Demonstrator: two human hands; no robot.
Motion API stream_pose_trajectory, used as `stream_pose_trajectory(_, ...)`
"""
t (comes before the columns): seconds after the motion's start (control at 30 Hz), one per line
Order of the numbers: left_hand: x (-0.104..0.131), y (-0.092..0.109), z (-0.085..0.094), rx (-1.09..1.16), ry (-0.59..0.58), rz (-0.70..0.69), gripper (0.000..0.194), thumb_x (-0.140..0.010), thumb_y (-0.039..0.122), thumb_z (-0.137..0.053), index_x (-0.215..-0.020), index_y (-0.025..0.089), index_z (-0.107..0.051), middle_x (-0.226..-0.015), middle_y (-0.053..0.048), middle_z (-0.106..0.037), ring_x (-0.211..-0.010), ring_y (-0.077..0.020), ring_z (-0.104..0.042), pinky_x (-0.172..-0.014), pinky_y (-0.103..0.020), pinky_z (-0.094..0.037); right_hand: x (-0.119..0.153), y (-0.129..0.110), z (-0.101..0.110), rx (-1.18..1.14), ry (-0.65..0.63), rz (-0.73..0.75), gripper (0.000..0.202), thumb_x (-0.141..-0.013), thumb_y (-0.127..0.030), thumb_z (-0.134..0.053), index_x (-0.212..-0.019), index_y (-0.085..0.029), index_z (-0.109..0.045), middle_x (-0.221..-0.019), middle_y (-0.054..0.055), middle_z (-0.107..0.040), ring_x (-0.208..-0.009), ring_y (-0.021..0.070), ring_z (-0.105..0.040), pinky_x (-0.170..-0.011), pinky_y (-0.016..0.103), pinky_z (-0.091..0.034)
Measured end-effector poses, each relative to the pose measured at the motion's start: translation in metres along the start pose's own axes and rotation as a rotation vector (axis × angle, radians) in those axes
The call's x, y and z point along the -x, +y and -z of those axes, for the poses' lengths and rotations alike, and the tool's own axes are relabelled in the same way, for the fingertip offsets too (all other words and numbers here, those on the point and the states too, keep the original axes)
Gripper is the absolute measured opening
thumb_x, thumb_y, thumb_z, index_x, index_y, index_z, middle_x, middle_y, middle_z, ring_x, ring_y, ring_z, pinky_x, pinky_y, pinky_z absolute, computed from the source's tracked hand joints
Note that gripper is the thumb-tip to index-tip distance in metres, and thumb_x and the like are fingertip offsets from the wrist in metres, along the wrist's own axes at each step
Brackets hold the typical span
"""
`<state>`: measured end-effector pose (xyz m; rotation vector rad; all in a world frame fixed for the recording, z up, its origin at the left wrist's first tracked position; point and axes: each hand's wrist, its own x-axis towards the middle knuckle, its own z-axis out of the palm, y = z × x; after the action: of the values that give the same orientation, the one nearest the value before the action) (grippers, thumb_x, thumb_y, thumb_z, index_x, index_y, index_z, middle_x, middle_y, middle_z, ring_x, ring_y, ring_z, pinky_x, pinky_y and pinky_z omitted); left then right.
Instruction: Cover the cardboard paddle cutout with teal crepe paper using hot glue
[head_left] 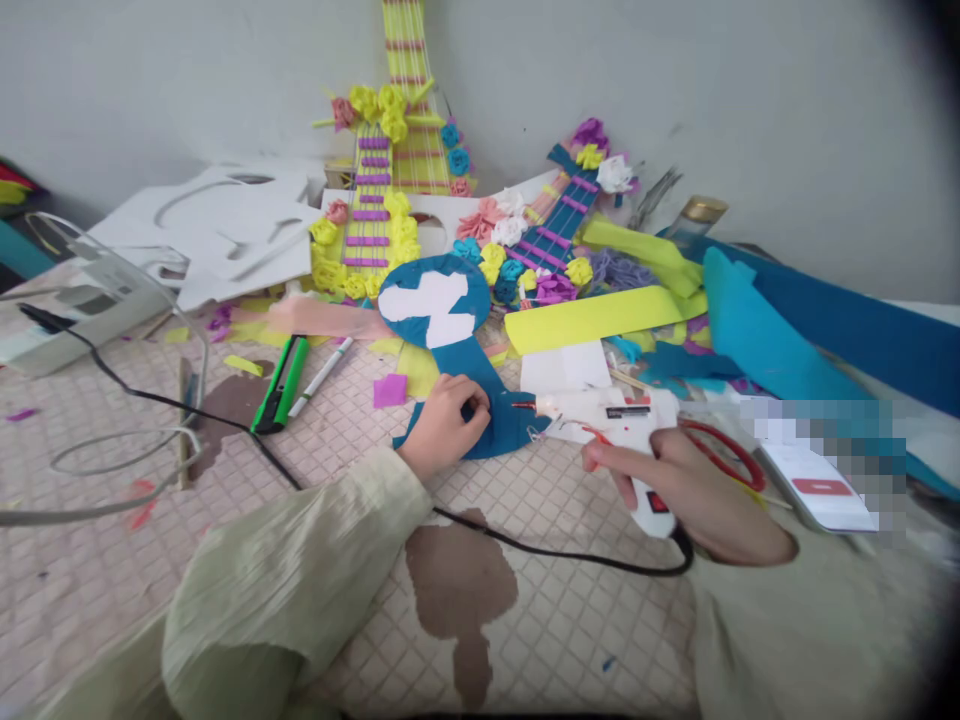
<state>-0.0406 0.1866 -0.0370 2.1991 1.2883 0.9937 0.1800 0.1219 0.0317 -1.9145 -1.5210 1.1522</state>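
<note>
A blue paper-covered shape (465, 365) lies in the middle of the table, with white backing showing on its round far end. My left hand (450, 425) is closed, thumb and fingers pinched at the shape's near part and resting on it. What exactly sits between the fingertips is partly hidden. Around the handle of a white hot glue gun (622, 412) my right hand (675, 480) is wrapped, one finger at the trigger. The gun's nozzle points left, close to the blue paper beside my left hand. A black cord (555, 555) runs from the handle's base.
Paper-flower guitars (371, 200) stand against the wall. A green utility knife (281, 385) and a white pen (321, 378) lie left, near a power strip (90, 310). Yellow crepe paper (592, 318), blue crepe paper (772, 330), red-handled scissors (731, 455) and a phone (817, 480) are right.
</note>
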Motion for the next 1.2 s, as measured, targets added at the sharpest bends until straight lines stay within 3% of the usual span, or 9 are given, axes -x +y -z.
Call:
stream_pose_trajectory(0.17,-0.001,-0.001,0.004,-0.023,-0.054,-0.011,0.014,-0.074,0.011,-0.045,-0.067,0.018,-0.055,-0.071,-0.002,-0.058,-0.073,-0.0158,-0.051,-0.074,-0.032,-0.041,0.043,0.017,-0.017,-0.269,-0.090,-0.142,0.038,-0.072,-0.051,-0.053,-0.063,-0.015,-0.062,-0.039,-0.002,-0.048,-0.038,0.0088,-0.042,-0.038,0.021,-0.029)
stream_pose_trajectory(0.3,-0.005,-0.001,0.015,-0.031,-0.181,-0.060,0.015,-0.075,0.012,-0.044,-0.072,0.017,-0.058,-0.077,-0.003,-0.062,-0.076,-0.0157,-0.054,-0.079,-0.034,-0.042,0.076,0.026,-0.048,-0.405,-0.167,-0.265,0.036,-0.071,-0.050,-0.056,-0.065,-0.015,-0.060,-0.039,-0.003,-0.050,-0.038,0.0079,-0.043,-0.039,0.019,-0.030)
stream_pose_trajectory(0.47,-0.010,-0.006,0.021,-0.091,-0.279,-0.089,0.017,-0.076,0.015,-0.044,-0.079,0.018,-0.060,-0.085,-0.004,-0.063,-0.081,-0.0168,-0.056,-0.080,-0.033,-0.044,0.088,0.027,-0.077,-0.630,-0.351,-0.202,0.043,-0.076,-0.055,-0.046,-0.075,-0.015,-0.061,-0.059,0.003,-0.063,-0.046,0.0100,-0.053,-0.041,0.020,-0.035)
stream_pose_trajectory(0.53,-0.011,-0.008,0.022,-0.103,-0.301,-0.100,0.016,-0.076,0.017,-0.045,-0.080,0.018,-0.061,-0.084,-0.004,-0.063,-0.081,-0.0171,-0.057,-0.079,-0.033,-0.044,0.092,0.029,-0.069,-0.575,-0.406,-0.163,0.051,-0.079,-0.059,-0.036,-0.072,-0.015,-0.062,-0.065,0.005,-0.065,-0.049,0.0113,-0.056,-0.044,0.022,-0.039)
stream_pose_trajectory(0.63,-0.013,-0.008,0.023,-0.114,-0.316,-0.111,0.014,-0.074,0.020,-0.049,-0.080,0.018,-0.061,-0.081,-0.004,-0.063,-0.078,-0.0172,-0.057,-0.076,-0.032,-0.045,0.102,0.035,-0.033,-0.213,-0.390,-0.136,0.057,-0.080,-0.060,-0.031,-0.055,-0.016,-0.056,-0.052,0.003,-0.059,-0.038,0.0109,-0.050,-0.038,0.022,-0.034)
stream_pose_trajectory(0.73,-0.012,-0.007,0.024,-0.121,-0.323,-0.118,0.014,-0.072,0.021,-0.052,-0.081,0.017,-0.061,-0.082,-0.005,-0.062,-0.077,-0.0171,-0.057,-0.075,-0.031,-0.046,0.102,0.047,0.013,0.128,-0.020,-0.012,0.045,-0.080,-0.055,-0.039,-0.057,-0.019,-0.053,-0.049,0.000,-0.055,-0.043,0.0121,-0.050,-0.047,0.025,-0.038)
stream_pose_trajectory(0.83,-0.011,-0.006,0.026,-0.129,-0.321,-0.125,0.015,-0.071,0.023,-0.053,-0.083,0.017,-0.061,-0.083,-0.005,-0.061,-0.078,-0.0173,-0.057,-0.076,-0.032,-0.045,0.085,0.065,0.039,0.394,0.257,0.111,0.028,-0.076,-0.046,-0.049,-0.077,-0.019,-0.059,-0.075,0.004,-0.065,-0.061,0.0166,-0.056,-0.061,0.030,-0.042)
stream_pose_trajectory(1.03,-0.008,-0.003,0.029,-0.139,-0.339,-0.140,0.021,-0.068,0.028,-0.058,-0.086,0.017,-0.060,-0.086,-0.006,-0.061,-0.082,-0.0189,-0.056,-0.078,-0.033,-0.044,0.054,0.095,0.031,0.620,0.080,0.224,0.018,-0.078,-0.030,-0.044,-0.065,-0.020,-0.051,-0.066,0.004,-0.060,-0.064,0.0193,-0.056,-0.061,0.032,-0.040)
stream_pose_trajectory(1.2,-0.008,-0.004,0.028,-0.136,-0.333,-0.147,0.021,-0.067,0.027,-0.058,-0.085,0.017,-0.060,-0.085,-0.004,-0.061,-0.083,-0.0188,-0.055,-0.080,-0.033,-0.043,0.061,0.077,0.055,0.628,0.054,0.272,0.019,-0.080,-0.034,-0.042,-0.072,-0.021,-0.053,-0.073,0.005,-0.062,-0.068,0.0204,-0.056,-0.063,0.033,-0.041)
